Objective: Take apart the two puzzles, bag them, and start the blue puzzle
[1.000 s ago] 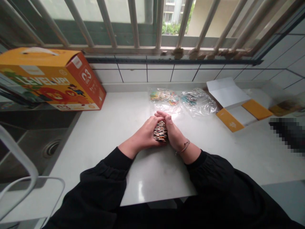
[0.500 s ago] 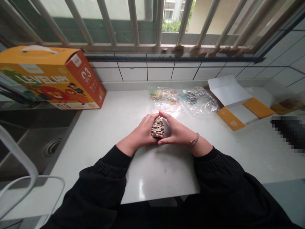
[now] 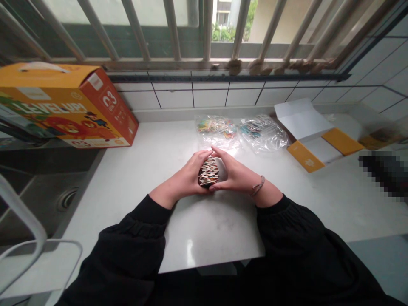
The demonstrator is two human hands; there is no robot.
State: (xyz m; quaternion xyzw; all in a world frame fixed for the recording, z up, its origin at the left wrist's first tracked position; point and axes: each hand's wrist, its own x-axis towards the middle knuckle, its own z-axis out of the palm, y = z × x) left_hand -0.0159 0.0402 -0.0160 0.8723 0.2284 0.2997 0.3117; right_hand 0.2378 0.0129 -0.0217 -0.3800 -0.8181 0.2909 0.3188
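Between my two hands is a stack of thin card pieces (image 3: pixel 208 171), their white and coloured edges facing up in uneven layers. My left hand (image 3: pixel 186 175) wraps round the stack's left side, fingers at its far end and thumb at its near end. From the right, my right hand (image 3: pixel 235 173) curves in, with its fingertips and thumb meeting the left hand at the two ends of the stack. A gap shows between the right palm and the pieces. Both hands are low over the white counter (image 3: pixel 210 231).
Two clear plastic bags, one of colourful pieces (image 3: pixel 216 127) and one of bluish pieces (image 3: pixel 259 129), lie beyond my hands. An opened yellow-and-white box (image 3: pixel 307 157) stands at right. A large orange carton (image 3: pixel 68 108) sits at left, by a sink (image 3: pixel 68 199). A barred window is behind.
The stack shows slightly wider and a little further left between my hands. Both hands keep their hold, and the whole view has shifted slightly.
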